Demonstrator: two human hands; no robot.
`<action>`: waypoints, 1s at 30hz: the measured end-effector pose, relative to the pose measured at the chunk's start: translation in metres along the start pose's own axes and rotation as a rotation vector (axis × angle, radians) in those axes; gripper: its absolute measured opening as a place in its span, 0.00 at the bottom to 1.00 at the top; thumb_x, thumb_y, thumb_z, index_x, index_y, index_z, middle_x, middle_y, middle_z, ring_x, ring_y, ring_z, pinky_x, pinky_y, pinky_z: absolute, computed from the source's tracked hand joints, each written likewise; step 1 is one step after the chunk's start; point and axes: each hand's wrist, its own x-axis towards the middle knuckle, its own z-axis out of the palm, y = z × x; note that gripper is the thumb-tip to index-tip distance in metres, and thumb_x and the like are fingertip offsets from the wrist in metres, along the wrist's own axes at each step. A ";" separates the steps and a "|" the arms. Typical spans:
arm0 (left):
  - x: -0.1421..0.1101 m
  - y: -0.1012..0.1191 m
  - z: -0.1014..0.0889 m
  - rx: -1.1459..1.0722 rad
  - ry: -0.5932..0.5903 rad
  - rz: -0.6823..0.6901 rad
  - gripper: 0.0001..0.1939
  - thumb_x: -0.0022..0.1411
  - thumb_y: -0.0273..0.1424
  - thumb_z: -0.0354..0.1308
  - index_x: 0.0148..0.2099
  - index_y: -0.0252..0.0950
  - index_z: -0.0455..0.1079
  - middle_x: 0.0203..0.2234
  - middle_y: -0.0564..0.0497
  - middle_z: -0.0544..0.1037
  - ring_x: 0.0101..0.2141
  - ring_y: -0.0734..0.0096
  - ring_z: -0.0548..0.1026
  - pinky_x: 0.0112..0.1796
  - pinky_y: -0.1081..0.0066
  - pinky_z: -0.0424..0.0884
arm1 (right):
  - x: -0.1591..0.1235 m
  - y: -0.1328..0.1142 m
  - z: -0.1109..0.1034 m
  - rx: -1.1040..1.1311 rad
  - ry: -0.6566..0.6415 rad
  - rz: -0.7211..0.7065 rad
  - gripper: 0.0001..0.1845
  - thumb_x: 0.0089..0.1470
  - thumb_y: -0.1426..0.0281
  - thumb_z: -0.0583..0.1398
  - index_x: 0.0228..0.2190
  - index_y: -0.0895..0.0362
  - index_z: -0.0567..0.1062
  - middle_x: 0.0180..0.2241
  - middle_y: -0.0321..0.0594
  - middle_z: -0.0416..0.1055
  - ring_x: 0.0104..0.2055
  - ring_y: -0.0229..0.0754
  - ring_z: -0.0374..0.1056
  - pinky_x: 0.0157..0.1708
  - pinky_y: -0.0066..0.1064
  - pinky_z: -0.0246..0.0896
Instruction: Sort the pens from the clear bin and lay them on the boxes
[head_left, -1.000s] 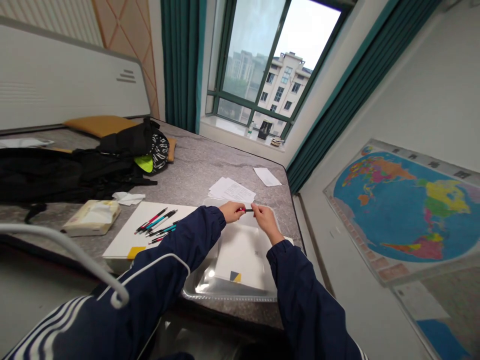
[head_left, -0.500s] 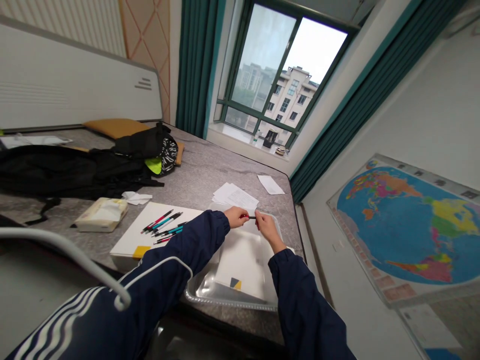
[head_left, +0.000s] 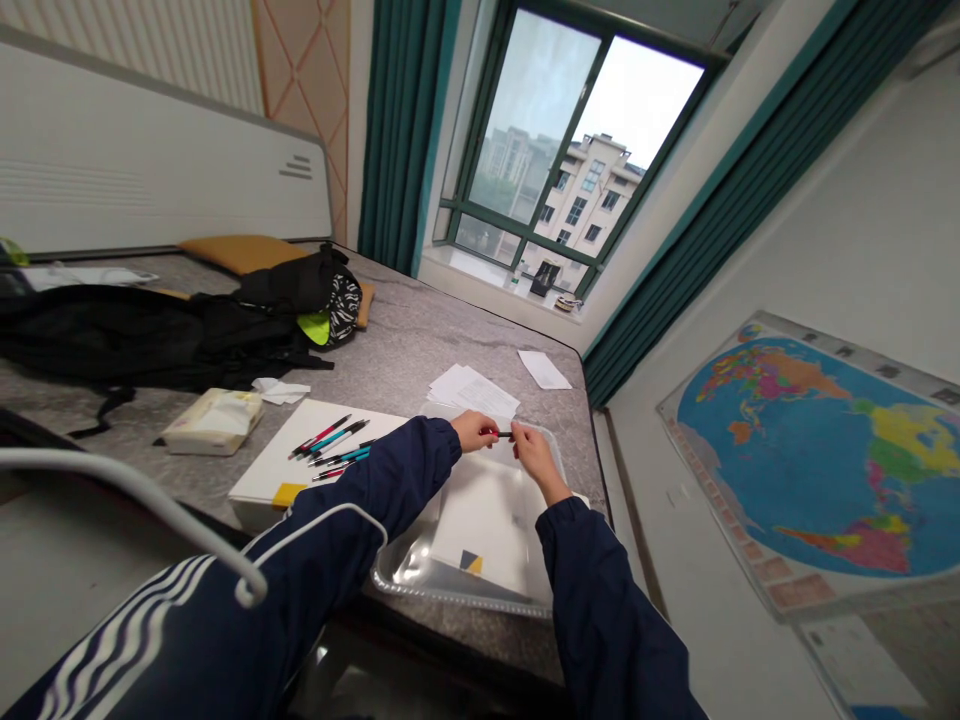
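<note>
Over a clear plastic tray (head_left: pixel 420 580) I hold a thin red and black pen (head_left: pixel 504 434) level between both hands. My left hand (head_left: pixel 474 431) pinches one end, and my right hand (head_left: pixel 534 455) is closed round the other. Whether the pen is in one piece or in parts I cannot make out. A white flat box (head_left: pixel 480 530) with a grey and yellow mark lies in the tray below my hands. Left of my left sleeve, several pens (head_left: pixel 330 440) in red, teal and black rest on a white box (head_left: pixel 274 465) with a yellow patch.
Loose white papers (head_left: pixel 472 390) lie beyond the tray, with a single sheet (head_left: pixel 544 370) near the table's right edge. A tissue pack (head_left: pixel 214 422) and a black backpack (head_left: pixel 165 335) are at the left. A white cable (head_left: pixel 135 490) crosses the lower left foreground.
The view has shifted slightly, so the table's things appear a little further right. Both hands keep nearly the same place and still hold the pen.
</note>
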 end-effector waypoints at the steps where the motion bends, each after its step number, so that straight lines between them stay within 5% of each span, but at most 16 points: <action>1: 0.000 -0.001 0.001 -0.019 -0.007 -0.014 0.12 0.60 0.32 0.56 0.42 0.33 0.77 0.28 0.49 0.82 0.25 0.74 0.76 0.31 0.76 0.68 | 0.000 0.000 0.001 0.028 0.023 0.003 0.26 0.57 0.50 0.50 0.23 0.56 0.72 0.17 0.37 0.68 0.21 0.39 0.64 0.25 0.29 0.54; 7: 0.002 -0.004 0.003 -0.064 -0.025 -0.053 0.11 0.59 0.30 0.57 0.41 0.31 0.77 0.29 0.48 0.82 0.26 0.74 0.77 0.31 0.76 0.69 | 0.001 0.003 0.003 0.060 0.036 -0.021 0.18 0.54 0.55 0.55 0.28 0.57 0.73 0.20 0.37 0.72 0.21 0.39 0.65 0.25 0.28 0.55; 15: 0.003 -0.008 0.002 -0.047 -0.009 -0.019 0.10 0.57 0.32 0.60 0.40 0.33 0.77 0.23 0.52 0.79 0.26 0.74 0.76 0.31 0.77 0.68 | -0.004 -0.005 -0.002 -0.073 -0.012 0.021 0.32 0.60 0.49 0.47 0.19 0.56 0.73 0.14 0.38 0.69 0.21 0.39 0.67 0.25 0.27 0.54; 21: 0.004 -0.010 0.003 -0.068 -0.004 -0.022 0.11 0.57 0.34 0.61 0.40 0.33 0.77 0.23 0.52 0.78 0.26 0.74 0.75 0.32 0.77 0.67 | -0.006 -0.006 -0.001 -0.022 0.007 -0.046 0.22 0.56 0.52 0.54 0.23 0.57 0.72 0.17 0.36 0.70 0.21 0.38 0.66 0.25 0.27 0.53; 30: -0.001 -0.002 0.006 -0.074 -0.045 -0.049 0.09 0.61 0.30 0.53 0.39 0.32 0.72 0.29 0.49 0.80 0.27 0.74 0.75 0.33 0.74 0.67 | -0.008 -0.011 -0.001 0.106 -0.019 0.035 0.29 0.58 0.48 0.51 0.19 0.57 0.71 0.13 0.36 0.65 0.17 0.37 0.61 0.22 0.28 0.52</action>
